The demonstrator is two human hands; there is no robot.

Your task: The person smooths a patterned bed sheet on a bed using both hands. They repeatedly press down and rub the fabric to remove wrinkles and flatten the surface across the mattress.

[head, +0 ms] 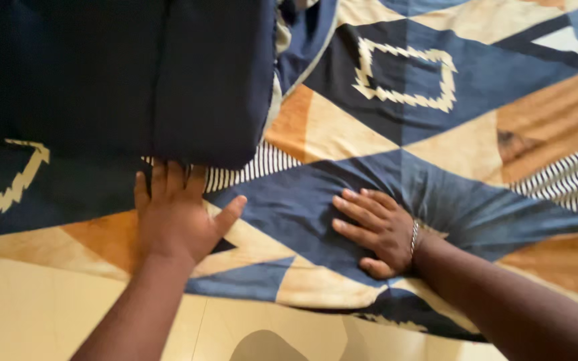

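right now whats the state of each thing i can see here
left hand: open, flat, palm down on the patterned sheet
right hand: open, palm down, pressing the sheet
patterned sheet: spread out, creased around the right hand
dark navy cushion: lying on the sheet, above the left fingertips
bracelet: on the right wrist

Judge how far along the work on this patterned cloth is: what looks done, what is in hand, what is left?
Done: the patterned cloth lies spread over the pale floor, and a dark navy folded part sits on it at upper left. In hand: the left hand presses flat at that fold's edge; the right hand presses the blue panel. Left: creases radiate from the right hand, and most of the cloth is unfolded.
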